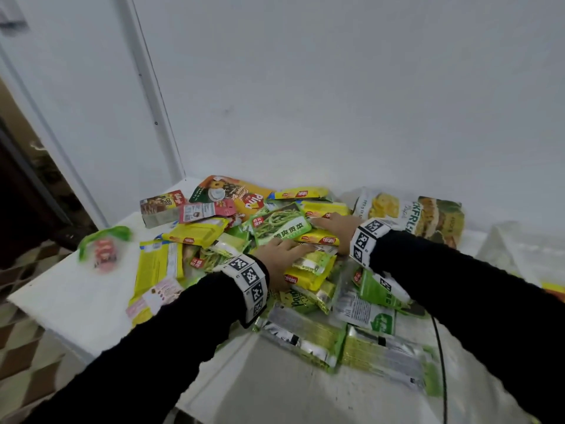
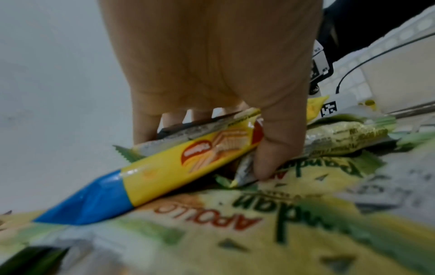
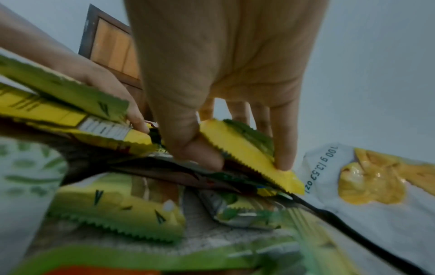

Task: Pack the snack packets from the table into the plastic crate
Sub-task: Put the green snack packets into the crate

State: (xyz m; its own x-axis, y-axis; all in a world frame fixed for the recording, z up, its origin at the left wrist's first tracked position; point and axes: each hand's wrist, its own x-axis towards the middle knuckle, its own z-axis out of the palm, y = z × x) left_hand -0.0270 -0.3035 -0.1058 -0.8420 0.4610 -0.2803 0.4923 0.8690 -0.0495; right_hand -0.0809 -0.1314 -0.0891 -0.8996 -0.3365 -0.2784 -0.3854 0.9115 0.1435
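Picking up is underway: the left hand (image 1: 279,255) pinches a yellow wafer packet (image 2: 164,167), and the right hand (image 1: 334,223) pinches another yellow packet (image 3: 247,148) in the pile (image 1: 275,240) mid-tabletop (image 1: 70,301). Next comes lifting both toward the crate, which is not clearly visible.

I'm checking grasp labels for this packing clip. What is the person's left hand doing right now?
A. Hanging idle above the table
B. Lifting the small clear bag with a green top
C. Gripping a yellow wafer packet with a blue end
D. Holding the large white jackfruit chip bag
C: in the left wrist view the left hand curls its fingers and thumb round the yellow wafer packet with a blue end in the pile.
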